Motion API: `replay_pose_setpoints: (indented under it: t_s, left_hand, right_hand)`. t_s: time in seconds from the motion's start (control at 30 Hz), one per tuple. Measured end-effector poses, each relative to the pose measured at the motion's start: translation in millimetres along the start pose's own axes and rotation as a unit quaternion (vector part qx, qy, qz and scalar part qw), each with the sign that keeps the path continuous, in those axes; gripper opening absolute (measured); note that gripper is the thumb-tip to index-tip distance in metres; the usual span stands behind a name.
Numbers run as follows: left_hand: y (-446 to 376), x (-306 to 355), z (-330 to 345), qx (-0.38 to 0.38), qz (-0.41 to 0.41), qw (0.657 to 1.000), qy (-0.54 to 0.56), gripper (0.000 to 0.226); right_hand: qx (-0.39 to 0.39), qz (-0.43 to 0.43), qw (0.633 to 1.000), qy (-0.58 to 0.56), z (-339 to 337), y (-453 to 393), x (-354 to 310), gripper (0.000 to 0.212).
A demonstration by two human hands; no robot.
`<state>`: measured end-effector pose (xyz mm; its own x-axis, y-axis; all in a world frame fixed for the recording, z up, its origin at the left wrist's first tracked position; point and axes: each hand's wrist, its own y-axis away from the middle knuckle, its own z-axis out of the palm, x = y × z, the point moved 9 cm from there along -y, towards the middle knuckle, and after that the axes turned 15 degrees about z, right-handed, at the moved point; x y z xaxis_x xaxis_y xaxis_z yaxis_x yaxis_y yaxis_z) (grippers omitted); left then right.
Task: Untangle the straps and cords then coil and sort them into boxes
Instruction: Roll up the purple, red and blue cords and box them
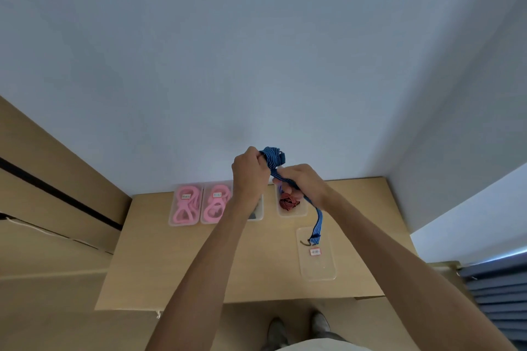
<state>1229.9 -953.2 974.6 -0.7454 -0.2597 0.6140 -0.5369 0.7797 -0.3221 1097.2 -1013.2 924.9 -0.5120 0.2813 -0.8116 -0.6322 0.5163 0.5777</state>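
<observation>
Above worktop [256, 265], head view: left hand [249, 172] fisted round wound bundle of blue striped strap [274, 157], held in air. Right hand [302, 182] just beside, lower, fingers [281, 172] closed on same strap's tail. Tail runs down-right from right hand, hooked end dangling over empty clear box [318, 265] (nearer right arm). Strap flat, woven, limp. Next wrap likely goes toward left fist.

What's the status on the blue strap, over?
Left hand holds the coiled blue strap; right hand feeds its tail. Hook end dangles over the near clear box. Nothing in the way.
</observation>
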Motion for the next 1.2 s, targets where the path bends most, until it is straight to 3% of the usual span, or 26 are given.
replay_pose_setpoints:
  t_s: [0.1, 0.23, 0.37, 0.5, 0.6, 0.7, 0.8, 0.9, 1.07, 1.2]
  left_hand:
    - [6, -7, 10, -0.049, 0.021, 0.997, -0.062, 0.013]
    - [13, -1, 18, -0.116, 0.078, 0.983, -0.119, 0.013]
    - [14, 22, 14, -0.105, 0.152, 0.982, -0.049, 0.017]
    - [14, 38, 5, -0.105, 0.200, 0.970, 0.085, 0.016]
    - [12, 44, -1, -0.084, 0.178, 0.968, 0.154, 0.020]
    - [13, 44, 1, -0.047, 0.144, 0.972, 0.182, 0.018]
    - [15, 35, 4, -0.021, 0.102, 0.974, 0.201, 0.016]
    - [13, 35, 4, -0.008, 0.090, 0.975, 0.205, 0.016]
    - [4, 7, -9, 0.067, 0.012, 0.990, 0.124, 0.018]
    - [4, -14, -3, 0.039, 0.005, 0.998, 0.038, 0.017]
  right_hand:
    - [0.098, -0.070, 0.976, 0.184, -13, 5, -25, 0.013]
    - [0.156, -0.130, 0.945, 0.257, -24, 11, -49, 0.012]
    - [0.162, -0.157, 0.962, 0.153, -38, 15, -63, 0.010]
    - [0.080, -0.144, 0.983, 0.078, -44, 12, -62, 0.013]
    - [-0.017, -0.086, 0.995, -0.049, -39, 6, -45, 0.019]
    - [-0.027, -0.071, 0.989, -0.129, -36, 1, -33, 0.030]
    - [-0.037, -0.048, 0.984, -0.168, -30, -4, -20, 0.025]
    - [-0.095, -0.015, 0.976, -0.194, -15, -2, -6, 0.017]
    - [-0.075, -0.007, 0.996, -0.044, 5, 6, 1, 0.021]
    - [-0.013, -0.023, 0.991, 0.128, 2, 6, -4, 0.016]
